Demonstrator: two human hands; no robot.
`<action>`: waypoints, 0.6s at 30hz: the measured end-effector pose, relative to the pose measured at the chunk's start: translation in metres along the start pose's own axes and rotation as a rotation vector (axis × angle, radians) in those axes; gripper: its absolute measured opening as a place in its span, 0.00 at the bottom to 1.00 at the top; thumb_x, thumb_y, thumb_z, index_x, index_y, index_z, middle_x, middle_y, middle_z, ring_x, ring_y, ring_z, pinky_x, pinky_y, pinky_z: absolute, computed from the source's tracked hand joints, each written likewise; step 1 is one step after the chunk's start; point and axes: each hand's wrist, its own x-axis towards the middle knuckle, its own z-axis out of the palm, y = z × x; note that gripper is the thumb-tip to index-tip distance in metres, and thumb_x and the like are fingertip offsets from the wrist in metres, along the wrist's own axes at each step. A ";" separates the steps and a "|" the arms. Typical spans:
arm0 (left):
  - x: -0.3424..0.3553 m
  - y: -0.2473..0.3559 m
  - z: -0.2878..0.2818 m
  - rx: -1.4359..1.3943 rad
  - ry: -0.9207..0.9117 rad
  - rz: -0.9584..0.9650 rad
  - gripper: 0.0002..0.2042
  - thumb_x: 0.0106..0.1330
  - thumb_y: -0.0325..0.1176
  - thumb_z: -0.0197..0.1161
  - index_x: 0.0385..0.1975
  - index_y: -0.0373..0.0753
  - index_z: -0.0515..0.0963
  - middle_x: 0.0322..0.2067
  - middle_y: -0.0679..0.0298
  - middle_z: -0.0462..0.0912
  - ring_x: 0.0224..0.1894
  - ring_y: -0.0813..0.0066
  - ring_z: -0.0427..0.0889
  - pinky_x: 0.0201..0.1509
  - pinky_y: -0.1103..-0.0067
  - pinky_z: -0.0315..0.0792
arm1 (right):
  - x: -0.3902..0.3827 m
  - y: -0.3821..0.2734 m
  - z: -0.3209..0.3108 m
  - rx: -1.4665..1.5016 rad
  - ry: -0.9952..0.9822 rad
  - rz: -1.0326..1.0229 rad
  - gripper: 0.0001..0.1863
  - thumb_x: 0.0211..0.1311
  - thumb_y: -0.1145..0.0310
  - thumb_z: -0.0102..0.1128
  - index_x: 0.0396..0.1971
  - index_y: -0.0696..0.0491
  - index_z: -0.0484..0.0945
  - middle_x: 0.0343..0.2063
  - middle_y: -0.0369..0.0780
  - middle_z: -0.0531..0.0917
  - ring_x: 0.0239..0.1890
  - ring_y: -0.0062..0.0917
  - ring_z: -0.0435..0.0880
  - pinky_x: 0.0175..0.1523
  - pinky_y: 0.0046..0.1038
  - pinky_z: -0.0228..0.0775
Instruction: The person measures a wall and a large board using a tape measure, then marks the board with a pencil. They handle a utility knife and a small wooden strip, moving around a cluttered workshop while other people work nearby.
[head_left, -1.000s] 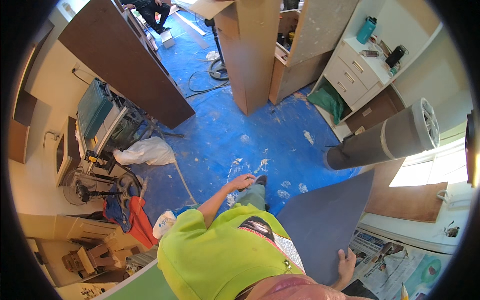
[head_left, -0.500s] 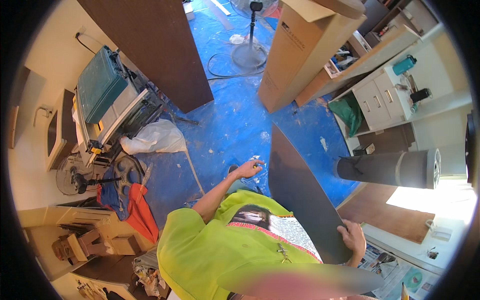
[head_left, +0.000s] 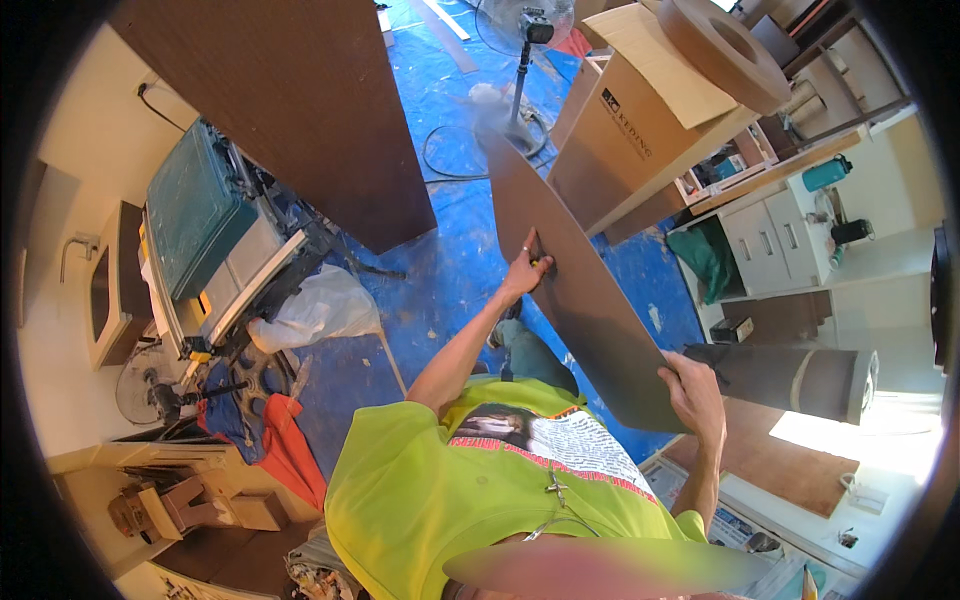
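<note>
Both hands were on the long, thin dark-brown laminate panel (head_left: 580, 290), held up over the blue-covered floor (head_left: 440, 260) in front of the person's lime-green shirt (head_left: 440, 490). Left hand (head_left: 527, 268) pressed at the panel's left edge, fingers curled over it; right hand (head_left: 692, 390) clamped the near lower corner, fingers wrapped around the edge. It looked stiff yet thin, likely to flex and awkward rather than heavy, so gripping opposite edges seemed wise. Its long axis ran from the near right corner away toward the standing fan (head_left: 525, 40), beside the tall cardboard box (head_left: 640, 120)
</note>
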 end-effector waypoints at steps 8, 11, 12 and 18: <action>0.133 0.016 -0.050 -0.138 -0.089 -0.287 0.37 0.65 0.41 0.58 0.71 0.43 0.46 0.22 0.64 0.76 0.22 0.78 0.72 0.27 0.79 0.66 | 0.191 0.006 0.000 0.149 -0.009 -0.121 0.13 0.59 0.73 0.55 0.44 0.55 0.78 0.35 0.51 0.81 0.38 0.48 0.79 0.41 0.40 0.70; 0.172 0.018 -0.066 -0.184 -0.020 -0.280 0.35 0.66 0.40 0.58 0.71 0.42 0.49 0.21 0.65 0.75 0.22 0.80 0.72 0.25 0.81 0.66 | 0.265 -0.001 0.003 0.151 0.043 -0.214 0.12 0.59 0.73 0.55 0.43 0.56 0.77 0.34 0.51 0.81 0.38 0.48 0.79 0.41 0.41 0.70; 0.185 0.018 -0.068 -0.209 0.006 -0.272 0.35 0.66 0.39 0.58 0.70 0.42 0.50 0.21 0.66 0.74 0.22 0.81 0.72 0.24 0.81 0.66 | 0.289 -0.003 0.003 0.140 0.068 -0.252 0.12 0.59 0.72 0.55 0.43 0.57 0.77 0.34 0.51 0.81 0.38 0.48 0.79 0.41 0.42 0.70; 0.239 0.006 -0.098 -0.318 0.106 -0.310 0.33 0.67 0.37 0.57 0.70 0.42 0.52 0.22 0.67 0.74 0.20 0.81 0.72 0.21 0.81 0.68 | 0.426 -0.028 0.006 0.105 0.052 -0.161 0.12 0.62 0.69 0.55 0.44 0.55 0.78 0.35 0.52 0.82 0.40 0.49 0.79 0.44 0.45 0.71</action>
